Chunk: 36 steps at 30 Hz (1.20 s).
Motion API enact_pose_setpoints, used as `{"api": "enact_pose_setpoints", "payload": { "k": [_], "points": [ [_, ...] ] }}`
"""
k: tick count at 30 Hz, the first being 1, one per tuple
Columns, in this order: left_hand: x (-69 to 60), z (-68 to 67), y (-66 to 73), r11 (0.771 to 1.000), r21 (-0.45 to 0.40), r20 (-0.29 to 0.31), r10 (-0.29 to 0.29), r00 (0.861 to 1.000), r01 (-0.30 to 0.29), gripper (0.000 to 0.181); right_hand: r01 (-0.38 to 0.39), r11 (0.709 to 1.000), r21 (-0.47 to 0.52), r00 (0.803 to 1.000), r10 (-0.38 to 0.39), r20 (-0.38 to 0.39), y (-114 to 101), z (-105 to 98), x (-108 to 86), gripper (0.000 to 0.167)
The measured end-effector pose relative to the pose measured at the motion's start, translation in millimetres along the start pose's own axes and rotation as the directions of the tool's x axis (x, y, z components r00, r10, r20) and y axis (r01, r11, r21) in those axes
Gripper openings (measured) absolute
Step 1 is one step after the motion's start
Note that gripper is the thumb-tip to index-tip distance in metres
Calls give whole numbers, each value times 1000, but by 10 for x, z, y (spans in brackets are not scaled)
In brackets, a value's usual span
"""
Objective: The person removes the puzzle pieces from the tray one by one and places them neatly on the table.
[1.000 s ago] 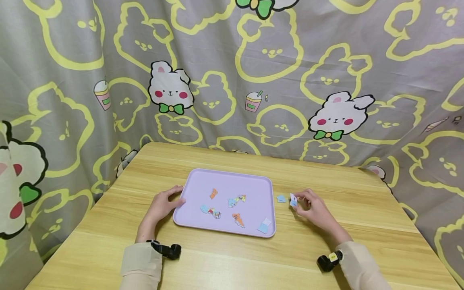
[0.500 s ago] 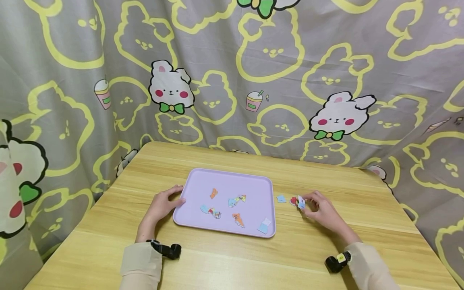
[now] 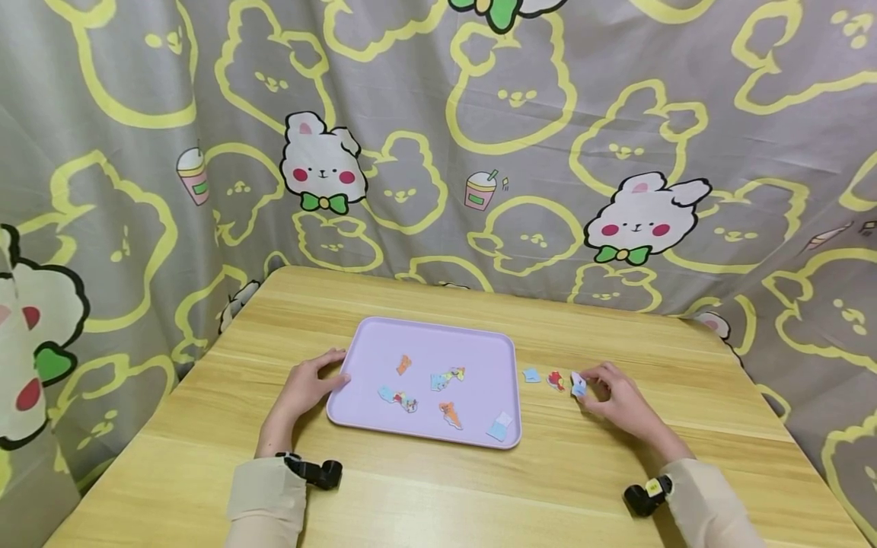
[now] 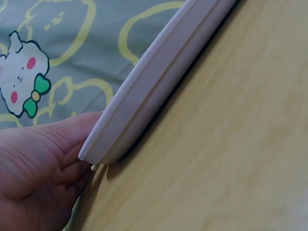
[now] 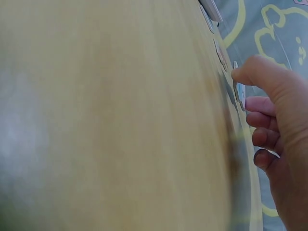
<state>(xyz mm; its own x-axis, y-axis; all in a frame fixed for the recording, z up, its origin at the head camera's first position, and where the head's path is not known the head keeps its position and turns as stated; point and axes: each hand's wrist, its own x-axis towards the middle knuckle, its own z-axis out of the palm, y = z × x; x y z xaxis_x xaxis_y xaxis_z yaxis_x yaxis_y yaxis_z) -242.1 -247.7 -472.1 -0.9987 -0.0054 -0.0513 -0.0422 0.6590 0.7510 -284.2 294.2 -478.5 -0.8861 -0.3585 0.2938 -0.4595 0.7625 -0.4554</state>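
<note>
At the left rim of a lilac tray [image 3: 411, 335], my left hand [image 3: 306, 387] holds on with its thumb over the edge. The left wrist view has the tray's side wall [image 4: 139, 91] between me and part of the fingers. Out to the right of the tray, my right hand [image 3: 614, 399] pinches a small blue-and-white puzzle piece [image 3: 578, 383] between thumb and fingertips. The right wrist view shows this piece [image 5: 240, 91] tilted up just off the table. Beside it lies a red puzzle piece [image 3: 556, 380], then a light blue puzzle piece [image 3: 531, 375] nearer the tray.
On the tray lie orange pieces [image 3: 450, 415], joined colourful pieces [image 3: 400, 399], a blue-and-yellow cluster [image 3: 447, 379] and a pale blue pair [image 3: 500, 428] in the near right corner. A patterned curtain [image 3: 411, 152] hangs behind the wooden table [image 3: 411, 495].
My right hand has moved right with the blue-and-white puzzle piece, and the red puzzle piece has come into sight on the table. The left hand and tray stay put.
</note>
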Motion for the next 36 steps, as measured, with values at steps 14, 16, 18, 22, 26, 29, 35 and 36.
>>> {"api": "enact_pose_setpoints", "payload": {
  "k": [14,16,18,22,26,29,35,36],
  "points": [
    [2,8,-6,1000,-7,0,-21,1000,21,53,75,997,-21,997,-75,6,-6,-19,28,32],
    [2,6,-4,1000,-9,0,-20,1000,20,53,78,997,-20,997,-78,20,-7,-29,33,32],
    [2,2,0,1000,-10,1,-19,1000,19,53,77,997,-23,996,-77,34,-10,-39,42,33],
    [7,-1,5,1000,-11,1,-20,1000,20,53,63,997,-34,996,-61,69,-14,-63,55,32],
    [15,0,7,1000,-9,1,-24,1000,24,53,37,998,-50,994,-31,103,-6,-78,62,33],
    [15,0,7,1000,-8,-1,-21,1000,21,53,24,998,-55,992,-17,124,-1,-85,64,33],
    [13,3,-4,1000,-6,-6,-13,1000,13,53,12,999,-52,993,-5,118,-4,-92,59,36],
    [12,3,-7,1000,-6,-5,-12,1000,12,53,11,999,-51,993,-5,114,-8,-92,57,36]
  ]
}}
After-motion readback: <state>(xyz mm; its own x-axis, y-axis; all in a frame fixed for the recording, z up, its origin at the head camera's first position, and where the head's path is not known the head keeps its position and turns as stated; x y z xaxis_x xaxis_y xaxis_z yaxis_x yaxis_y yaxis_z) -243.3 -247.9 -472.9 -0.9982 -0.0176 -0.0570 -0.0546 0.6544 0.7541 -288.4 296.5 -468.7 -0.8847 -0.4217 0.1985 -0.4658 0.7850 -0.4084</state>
